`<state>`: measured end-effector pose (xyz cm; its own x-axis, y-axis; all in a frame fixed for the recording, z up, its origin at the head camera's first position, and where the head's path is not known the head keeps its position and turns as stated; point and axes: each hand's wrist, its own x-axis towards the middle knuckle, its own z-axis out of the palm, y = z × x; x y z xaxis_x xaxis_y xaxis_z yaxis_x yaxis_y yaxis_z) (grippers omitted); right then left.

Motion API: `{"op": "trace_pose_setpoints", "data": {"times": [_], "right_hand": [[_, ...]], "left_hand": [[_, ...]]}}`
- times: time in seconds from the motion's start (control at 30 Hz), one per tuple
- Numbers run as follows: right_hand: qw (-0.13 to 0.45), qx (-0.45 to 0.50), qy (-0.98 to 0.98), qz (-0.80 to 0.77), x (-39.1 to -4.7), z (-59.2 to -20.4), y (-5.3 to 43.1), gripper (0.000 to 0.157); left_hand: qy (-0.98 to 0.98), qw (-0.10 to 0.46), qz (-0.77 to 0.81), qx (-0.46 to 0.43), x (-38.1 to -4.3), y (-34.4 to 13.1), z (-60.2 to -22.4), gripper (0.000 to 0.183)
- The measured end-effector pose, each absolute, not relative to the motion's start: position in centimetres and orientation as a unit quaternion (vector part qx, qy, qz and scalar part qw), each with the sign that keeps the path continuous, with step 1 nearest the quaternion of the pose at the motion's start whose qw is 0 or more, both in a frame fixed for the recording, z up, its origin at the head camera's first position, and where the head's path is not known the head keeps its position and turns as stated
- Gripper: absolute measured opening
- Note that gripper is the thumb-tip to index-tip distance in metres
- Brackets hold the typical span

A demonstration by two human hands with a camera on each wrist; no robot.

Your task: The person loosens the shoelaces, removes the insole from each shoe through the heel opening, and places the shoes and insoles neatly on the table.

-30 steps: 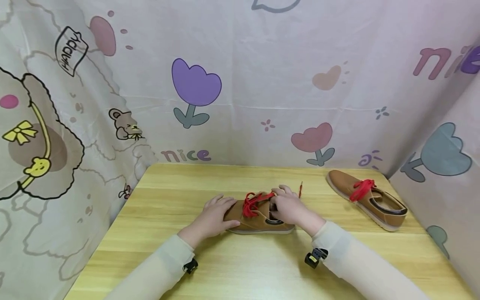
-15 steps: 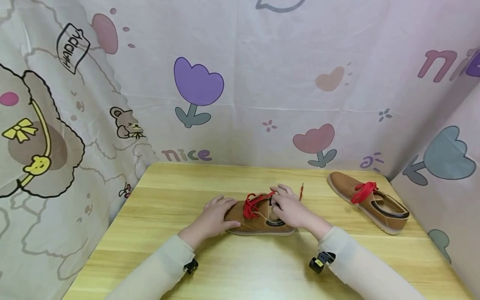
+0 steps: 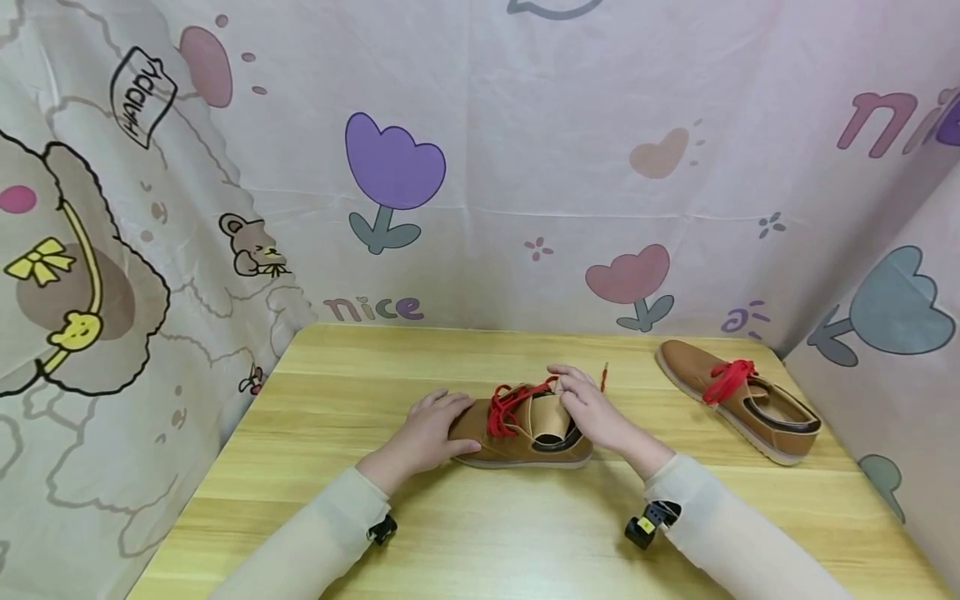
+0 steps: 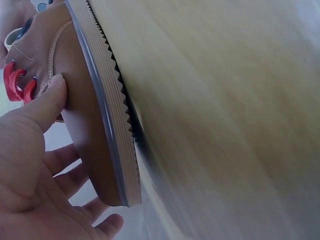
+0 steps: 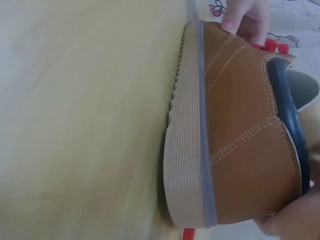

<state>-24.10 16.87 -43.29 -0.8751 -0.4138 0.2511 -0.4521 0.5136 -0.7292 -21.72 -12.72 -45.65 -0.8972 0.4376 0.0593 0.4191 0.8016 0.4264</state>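
A brown lace-up shoe (image 3: 487, 452) with red laces (image 3: 504, 410) lies sole down on the table, toe to the left. My left hand (image 3: 429, 432) grips its toe; in the left wrist view the thumb presses one side of the shoe (image 4: 85, 125) and the fingers lie on the other. A tan insole (image 3: 550, 415) stands bent up out of the shoe's opening. My right hand (image 3: 591, 410) pinches the raised end of that insole above the heel. In the right wrist view the insole (image 5: 311, 120) shows at the right edge, beyond the dark collar.
A matching brown shoe (image 3: 693, 367) with a red bow stands at the back right of the wooden table (image 3: 360, 358). A red lace end (image 3: 604, 377) sticks out behind my right hand. Printed cloth (image 3: 510, 167) hangs behind and beside the table.
My right hand has moved up and right out of the shoe's opening, drawing up the insole, which now bends above the collar. My left hand has stayed on the toe.
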Motion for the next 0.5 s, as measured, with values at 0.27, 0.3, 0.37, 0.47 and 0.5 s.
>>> {"op": "trace_pose_setpoints", "data": {"times": [0.27, 0.3, 0.37, 0.47, 0.5], "right_hand": [[0.026, 0.215, -0.917, 0.334, -24.2, -41.5, 16.4, 0.028], [0.020, 0.221, -0.919, 0.326, -24.2, -41.4, 16.2, 0.028], [0.005, 0.231, -0.919, 0.320, -24.2, -41.2, 15.9, 0.029], [-0.014, 0.237, -0.912, 0.333, -24.2, -41.2, 15.6, 0.032], [-0.016, 0.238, -0.909, 0.341, -24.2, -41.3, 15.5, 0.031]], "left_hand": [[0.949, 0.021, 0.216, 0.227, -21.6, -12.7, -45.5, 0.073], [0.950, 0.022, 0.216, 0.226, -21.6, -12.7, -45.5, 0.073], [0.950, 0.022, 0.215, 0.225, -21.6, -12.7, -45.5, 0.074], [0.950, 0.021, 0.212, 0.227, -21.6, -12.7, -45.5, 0.074], [0.950, 0.021, 0.211, 0.227, -21.6, -12.7, -45.5, 0.074]]}}
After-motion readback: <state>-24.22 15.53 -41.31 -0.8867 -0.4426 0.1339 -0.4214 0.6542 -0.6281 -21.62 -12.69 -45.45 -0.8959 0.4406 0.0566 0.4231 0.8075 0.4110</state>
